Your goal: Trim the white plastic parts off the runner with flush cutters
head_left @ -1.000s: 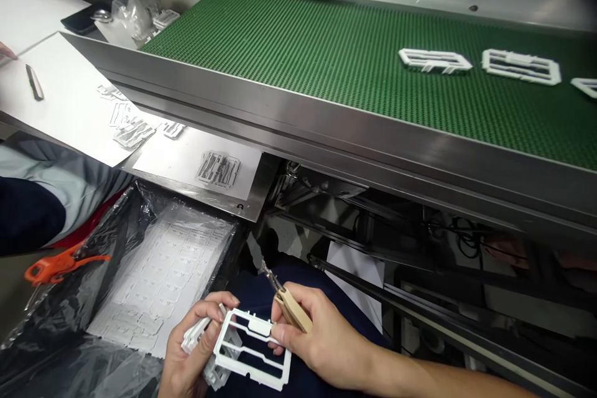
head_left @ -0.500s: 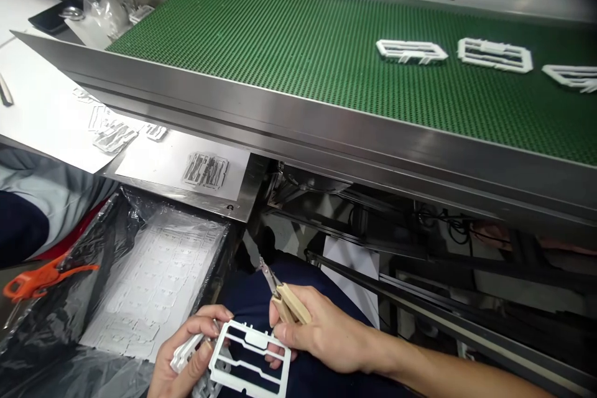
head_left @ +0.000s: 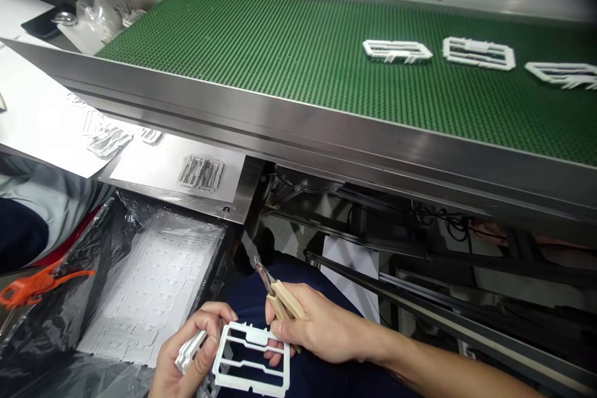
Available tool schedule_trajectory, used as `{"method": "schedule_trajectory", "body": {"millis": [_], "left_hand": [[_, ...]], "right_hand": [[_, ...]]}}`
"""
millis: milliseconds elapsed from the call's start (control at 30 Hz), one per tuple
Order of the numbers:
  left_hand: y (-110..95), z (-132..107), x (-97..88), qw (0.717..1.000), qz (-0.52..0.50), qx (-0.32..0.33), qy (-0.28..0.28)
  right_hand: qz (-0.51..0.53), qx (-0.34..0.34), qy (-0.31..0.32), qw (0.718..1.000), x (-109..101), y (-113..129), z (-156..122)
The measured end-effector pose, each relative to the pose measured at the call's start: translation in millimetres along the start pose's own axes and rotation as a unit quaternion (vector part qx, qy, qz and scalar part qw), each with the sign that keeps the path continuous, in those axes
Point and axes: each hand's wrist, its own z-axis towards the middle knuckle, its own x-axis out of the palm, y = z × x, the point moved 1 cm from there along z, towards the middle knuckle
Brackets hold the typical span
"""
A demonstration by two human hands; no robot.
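Resting low over the lap, at the bottom edge of the head view: one white moulded plastic frame (head_left: 252, 357), rectangular, open-windowed with thin cross bars and small tabs along its rim. Left hand (head_left: 184, 360) curls closed around its left side, thumb on top, together with further white plastic pieces (head_left: 189, 351) bunched in the same grip. Right hand (head_left: 317, 329) pinches the frame's upper right edge with its fingertips while also closed around a pair of small cutting nippers with pale wooden-coloured handles (head_left: 280, 301), metal tip pointing up and away. Handling judgement: light, stiff but thin, the cross bars likely to snap if bent; best held by the outer rim, not the inner bars. Beside the left hand, a black plastic-lined bin (head_left: 60, 317) holding a flat white moulded sheet (head_left: 153, 292); orange-handled scissors (head_left: 37, 283) at the bin's left edge. Above, a steel shelf (head_left: 233, 202) with white paper and grey trimmed scraps (head_left: 201, 173). Beyond, a green conveyor belt (head_left: 280, 43) in a steel surround, carrying three more white frames (head_left: 396, 51) toward its right end. A second person's sleeve (head_left: 28, 224) at the left border. Against the frame a second earlier: the three belt frames sit further left in the view, the held frame is lower and slightly turned, the nippers raised closer to its top edge.
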Motion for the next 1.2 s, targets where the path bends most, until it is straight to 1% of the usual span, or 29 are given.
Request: {"method": "schedule_trajectory", "body": {"millis": [100, 200, 300, 367, 467, 500, 567, 667, 767, 900, 1000, 1067, 1100, 1133, 1200], "left_hand": [[-3.4, 1.6, 3.4, 0.999, -0.004, 0.013, 0.029], [-6.2, 3.7, 6.2, 0.999, 0.001, 0.019, 0.028], [-9.1, 5.6, 7.9, 0.999, 0.009, 0.030, 0.035], [-11.7, 6.6, 9.0, 0.997, 0.013, 0.036, 0.062], [-17.4, 8.3, 11.6, 0.993, 0.032, 0.043, 0.101], [-20.0, 8.9, 12.8, 0.992, 0.040, 0.048, 0.111], [-25.9, 10.3, 15.3, 0.989, 0.055, 0.056, 0.123], [-35.3, 12.5, 17.7, 0.987, 0.073, 0.068, 0.127], [-41.9, 13.5, 18.2, 0.983, 0.084, 0.089, 0.138], [-44.1, 11.3, 16.9, 0.976, 0.107, 0.134, 0.138], [-42.7, 8.2, 14.4, 0.972, 0.116, 0.143, 0.146], [-42.5, 6.3, 12.0, 0.970, 0.129, 0.134, 0.158], [-43.0, 5.5, 10.9, 0.969, 0.138, 0.125, 0.162], [-43.9, 4.8, 10.0, 0.969, 0.145, 0.115, 0.166], [-46.9, 3.8, 9.3, 0.968, 0.154, 0.096, 0.172]], "right_hand": [[-0.055, 0.007, 0.001, 0.998, -1.5, 4.8, -0.9], [-0.120, 0.004, 0.007, 0.993, -1.9, 9.2, -1.9], [-0.138, 0.001, 0.013, 0.990, -1.8, 10.7, -3.4], [-0.186, -0.013, -0.013, 0.982, -1.6, 11.5, -4.8], [-0.247, -0.041, -0.082, 0.965, -0.1, 15.0, -5.8], [-0.251, -0.046, -0.092, 0.963, 0.9, 16.6, -5.5], [-0.256, -0.060, -0.090, 0.961, 3.0, 20.0, -3.6], [-0.259, -0.101, -0.066, 0.958, 4.3, 21.6, 1.1], [-0.231, -0.142, -0.040, 0.962, 3.7, 15.7, 6.5], [-0.191, -0.176, -0.020, 0.965, 4.1, 4.5, 12.4], [-0.198, -0.191, -0.010, 0.961, 3.5, 4.6, 11.1], [-0.248, -0.201, -0.022, 0.947, -0.4, 11.0, 5.3], [-0.285, -0.205, -0.029, 0.936, -3.7, 15.6, 1.2], [-0.326, -0.208, -0.033, 0.922, -7.7, 20.7, -3.4], [-0.417, -0.211, -0.026, 0.884, -17.1, 31.7, -12.7]]}}
